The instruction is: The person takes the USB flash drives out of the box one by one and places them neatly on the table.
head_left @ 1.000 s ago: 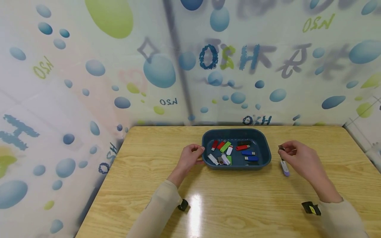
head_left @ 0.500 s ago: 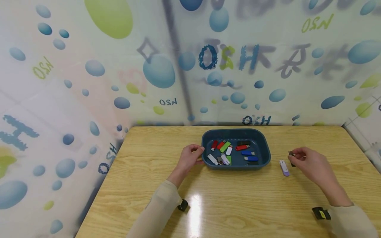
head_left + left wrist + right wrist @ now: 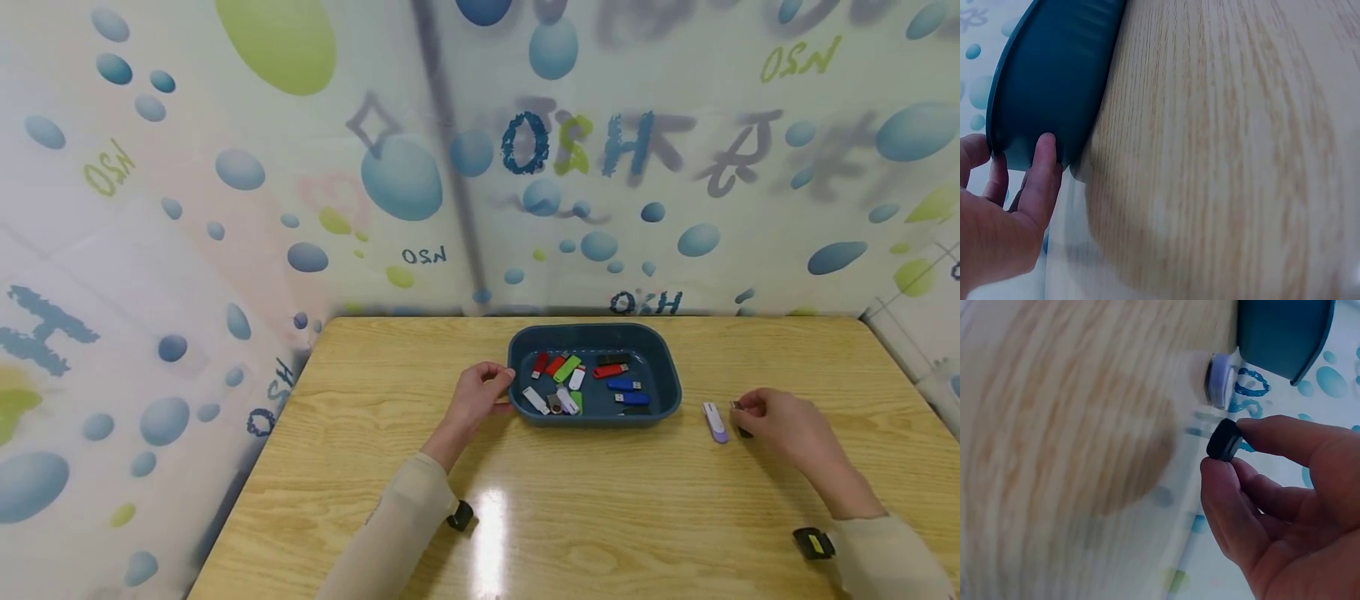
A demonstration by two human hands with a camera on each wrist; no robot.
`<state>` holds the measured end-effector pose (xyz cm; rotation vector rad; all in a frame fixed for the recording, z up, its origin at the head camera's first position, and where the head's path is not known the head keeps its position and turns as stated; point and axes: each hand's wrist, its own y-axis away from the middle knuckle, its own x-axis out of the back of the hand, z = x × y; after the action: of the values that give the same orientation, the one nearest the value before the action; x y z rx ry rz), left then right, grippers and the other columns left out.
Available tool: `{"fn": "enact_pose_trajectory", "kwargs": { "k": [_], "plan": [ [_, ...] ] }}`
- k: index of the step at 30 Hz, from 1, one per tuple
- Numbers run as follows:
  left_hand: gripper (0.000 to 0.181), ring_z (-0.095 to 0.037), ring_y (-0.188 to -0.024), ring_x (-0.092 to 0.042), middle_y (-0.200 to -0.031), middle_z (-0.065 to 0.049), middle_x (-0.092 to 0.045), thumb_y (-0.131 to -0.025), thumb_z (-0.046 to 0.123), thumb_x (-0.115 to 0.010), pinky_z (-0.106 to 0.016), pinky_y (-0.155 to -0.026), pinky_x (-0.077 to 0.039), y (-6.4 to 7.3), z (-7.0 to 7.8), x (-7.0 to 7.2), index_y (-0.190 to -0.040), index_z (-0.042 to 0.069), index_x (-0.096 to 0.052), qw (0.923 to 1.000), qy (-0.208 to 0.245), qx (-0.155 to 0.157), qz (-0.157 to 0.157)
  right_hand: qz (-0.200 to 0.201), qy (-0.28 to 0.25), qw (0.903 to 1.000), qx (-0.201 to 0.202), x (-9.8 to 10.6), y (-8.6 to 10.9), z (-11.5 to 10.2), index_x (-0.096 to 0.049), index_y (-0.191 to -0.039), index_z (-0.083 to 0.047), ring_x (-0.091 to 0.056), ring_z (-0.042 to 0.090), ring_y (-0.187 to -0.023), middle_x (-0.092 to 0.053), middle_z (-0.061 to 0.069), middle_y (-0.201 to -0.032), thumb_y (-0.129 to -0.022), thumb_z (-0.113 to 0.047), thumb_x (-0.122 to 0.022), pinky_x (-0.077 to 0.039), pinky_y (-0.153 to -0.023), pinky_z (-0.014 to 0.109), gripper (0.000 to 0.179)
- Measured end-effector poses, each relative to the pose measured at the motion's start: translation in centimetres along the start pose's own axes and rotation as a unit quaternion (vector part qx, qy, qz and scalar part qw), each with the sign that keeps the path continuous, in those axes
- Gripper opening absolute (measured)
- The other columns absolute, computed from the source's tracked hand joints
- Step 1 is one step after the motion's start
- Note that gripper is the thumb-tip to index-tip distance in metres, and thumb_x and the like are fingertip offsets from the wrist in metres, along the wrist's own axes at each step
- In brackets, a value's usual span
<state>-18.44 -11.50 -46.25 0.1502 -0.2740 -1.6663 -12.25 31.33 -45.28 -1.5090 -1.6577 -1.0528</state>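
Facing wall: I see a sheet printed with blue and green drops standing behind the work.
Wooden table: it carries everything handled here; glare lies on its near part.
Blue tray: it stands upright toward the table's far edge, one undivided space with USB sticks lying loose on its floor.
Left hand: I have it clamped on the tray's left end, fingers at the rim. I judge a light hold enough to steady it; a tug would jumble the contents.
Right hand: thumb and forefinger pinch the black stick, off to the tray's right. If I am setting it down, I would lower it flat, line it up with its neighbour, leave a gap, and part the fingertips only once the table bears it. A sideways drag could knock the neighbour.
Tray's left cluster: red, green, white and pale lilac sticks crowd together, some overlapping.
Tray's right group: red, two blue and dark sticks lie more spread out.
White-and-purple stick: on the table between tray and right hand.
Black stick: just right of that one; I cannot tell whether it touches the wood.
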Motion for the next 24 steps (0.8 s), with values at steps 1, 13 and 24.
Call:
{"fn": "enact_pose_trajectory", "kwargs": {
  "k": [1, 13, 24],
  "plan": [
    [0.027, -0.018, -0.086, -0.062, -0.11, -0.011, -0.057, -0.105, 0.017, -0.063, -0.048, -0.087, -0.061, -0.01, -0.01, 0.01, -0.119, -0.006, -0.062, 1.0, 0.001, 0.001, -0.001, -0.003, 0.004, 1.0, 0.002, -0.08, -0.08, 0.1, -0.065, -0.109, 0.015, -0.061, 0.028, -0.077, -0.068, 0.017, -0.089, -0.098, -0.021, -0.068, -0.052, -0.066, 0.044, 0.038],
    [0.027, -0.018, -0.086, -0.063, -0.108, -0.011, -0.056, -0.104, 0.018, -0.064, -0.045, -0.086, -0.062, -0.22, -0.12, 0.13, -0.117, -0.005, -0.062, 0.9999, 0.009, -0.001, -0.005, -0.027, 0.022, 0.9994, 0.006, -0.38, -0.68, 0.13, -0.067, -0.105, 0.014, -0.06, 0.025, -0.075, -0.068, 0.016, -0.088, -0.096, -0.019, -0.067, -0.052, -0.066, 0.044, 0.034],
    [0.027, -0.018, -0.086, -0.062, -0.109, -0.011, -0.056, -0.106, 0.018, -0.062, -0.047, -0.086, -0.062, -0.26, -0.15, 0.16, -0.118, -0.006, -0.062, 1.0, 0.004, 0.0, -0.007, -0.038, 0.028, 0.9989, 0.0, -0.5, -0.88, -0.13, -0.066, -0.104, 0.013, -0.055, 0.023, -0.072, -0.065, 0.015, -0.086, -0.096, -0.018, -0.067, -0.047, -0.062, 0.036, 0.032]
  ]
}}
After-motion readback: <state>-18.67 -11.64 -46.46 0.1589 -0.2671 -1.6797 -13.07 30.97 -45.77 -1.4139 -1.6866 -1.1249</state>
